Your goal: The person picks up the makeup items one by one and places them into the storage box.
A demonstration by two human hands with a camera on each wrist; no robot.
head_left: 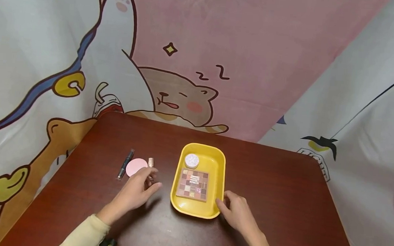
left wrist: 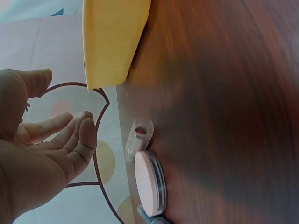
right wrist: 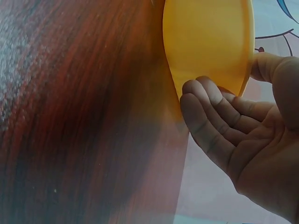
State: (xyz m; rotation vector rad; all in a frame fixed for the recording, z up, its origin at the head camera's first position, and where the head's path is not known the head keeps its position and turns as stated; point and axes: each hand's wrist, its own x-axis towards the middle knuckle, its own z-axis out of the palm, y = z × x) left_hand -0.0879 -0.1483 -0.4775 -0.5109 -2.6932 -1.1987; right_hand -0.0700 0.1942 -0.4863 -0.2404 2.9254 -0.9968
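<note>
Pale sleeves (head_left: 85, 234) sit closest to the lens, over a dark reddish bench (head_left: 274, 188); the left hand (head_left: 137, 189) has its thumb spread wide from loosely bent fingers and nothing in it, right by a small tube (head_left: 151, 161) those fingers partly cover; just left of that tube are a pink round compact (head_left: 136, 166) and a dark double-ended pen (head_left: 125, 165); over to their right is the yellow tray (head_left: 216, 177), and the right hand (head_left: 240, 212) has thumb at its rim, fingers against the outer wall, so I'd call that a narrow hold; inside are a round white case (head_left: 191, 160) at the far end and a patterned palette (head_left: 193, 185) nearer the person; my read is we're partway through loading the tray, and this step is a reach, probably for the tube; next move likely calls for the left hand to pinch it without knocking the compact, then lift it over the tray wall while the right hand steadies things.
</note>
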